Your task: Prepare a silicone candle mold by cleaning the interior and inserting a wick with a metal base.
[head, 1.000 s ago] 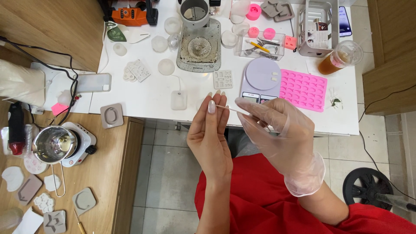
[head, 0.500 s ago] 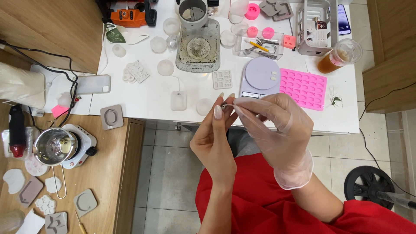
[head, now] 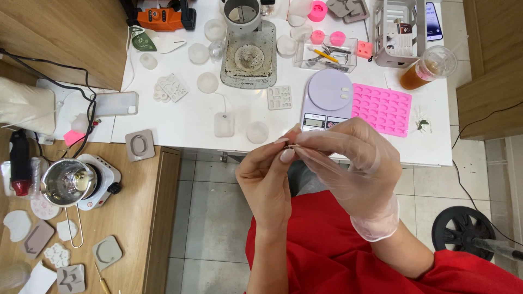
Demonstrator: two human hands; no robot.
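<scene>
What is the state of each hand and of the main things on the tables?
Left hand: bare, pinching a thin wick.
Right hand: gloved, pinching the same wick.
Kitchen scale: two small white pieces on top.
Pink mould: flat, cavities up.
Iced drink cup: lidded, partly full.
Metal pot: on hotplate.

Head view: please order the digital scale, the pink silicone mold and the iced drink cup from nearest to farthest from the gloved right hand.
From the right hand:
1. Digital scale, just above it.
2. Pink silicone mold, upper right.
3. Iced drink cup, far upper right.
</scene>
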